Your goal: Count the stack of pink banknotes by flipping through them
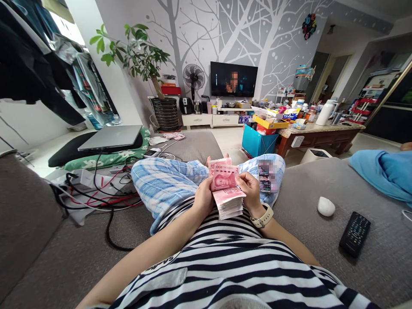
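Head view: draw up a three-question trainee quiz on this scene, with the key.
1. True or false: the pale-strapped watch is on the person's left wrist.
2. Which of these lies on the grey sofa at the person's right?
A) a standing fan
B) a black remote control
C) a potted plant
3. Fill in the blank: the left hand and right hand hold banknotes whose top note is marked ____.

Key: 1 false; 2 B; 3 100.
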{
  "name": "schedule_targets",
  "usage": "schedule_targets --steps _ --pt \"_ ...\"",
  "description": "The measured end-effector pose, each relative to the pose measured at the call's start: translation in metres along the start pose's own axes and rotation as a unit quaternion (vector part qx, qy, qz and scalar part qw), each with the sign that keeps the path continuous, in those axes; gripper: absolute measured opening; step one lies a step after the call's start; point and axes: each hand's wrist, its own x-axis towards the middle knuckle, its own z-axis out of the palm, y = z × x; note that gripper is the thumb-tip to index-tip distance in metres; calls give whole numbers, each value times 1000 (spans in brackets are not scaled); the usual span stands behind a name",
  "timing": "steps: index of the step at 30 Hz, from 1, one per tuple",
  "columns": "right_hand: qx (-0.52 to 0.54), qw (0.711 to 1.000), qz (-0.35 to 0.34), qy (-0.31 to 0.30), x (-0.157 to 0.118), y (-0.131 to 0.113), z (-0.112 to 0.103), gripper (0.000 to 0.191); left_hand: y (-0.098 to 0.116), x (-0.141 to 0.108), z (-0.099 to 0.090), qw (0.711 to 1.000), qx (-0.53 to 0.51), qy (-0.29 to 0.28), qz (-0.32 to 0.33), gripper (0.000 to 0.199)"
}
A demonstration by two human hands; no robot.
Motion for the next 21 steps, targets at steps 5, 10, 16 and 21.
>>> schedule_targets --steps 5,10,16,21 --pt "8 1000 -8 -6 0 -3 0 22 6 -5 3 999 50 -1 21 18" --pt "11 1000 -12 -8 -1 -5 0 21 6 -5 4 999 50 -3 2 18" --pt "13 1000 -15 -15 -1 -3 -1 20 13 -8 -1 972 222 -6 71 22" --pt "37 999 -9 -37 -2 -2 -2 22 18 -11 -2 952 282 -21 115 17"
